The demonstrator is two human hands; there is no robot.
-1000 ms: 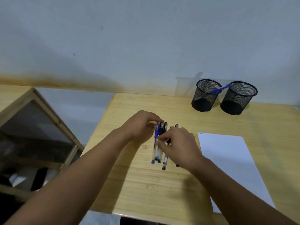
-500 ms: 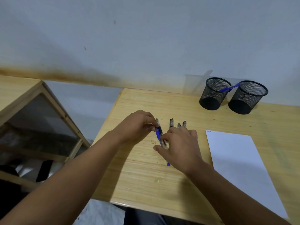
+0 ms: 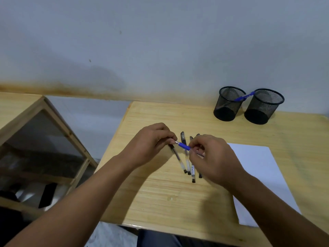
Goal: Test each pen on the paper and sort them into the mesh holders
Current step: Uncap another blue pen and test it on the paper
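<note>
I've got the blue pen (image 3: pixel 183 146) pinched at both ends, left hand (image 3: pixel 151 139) closed on its tip end, right hand (image 3: pixel 211 157) gripping its barrel, black pens (image 3: pixel 188 163) lying just beneath my hands, paper (image 3: pixel 258 175) right of my right hand, mesh holders (image 3: pixel 229 104) beyond it

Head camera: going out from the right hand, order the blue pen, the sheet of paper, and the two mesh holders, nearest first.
1. Blue pen, pinched by the right hand itself.
2. Sheet of paper, just right of it.
3. Left mesh holder and right mesh holder, both at the table's far edge; too close to rank.
</note>
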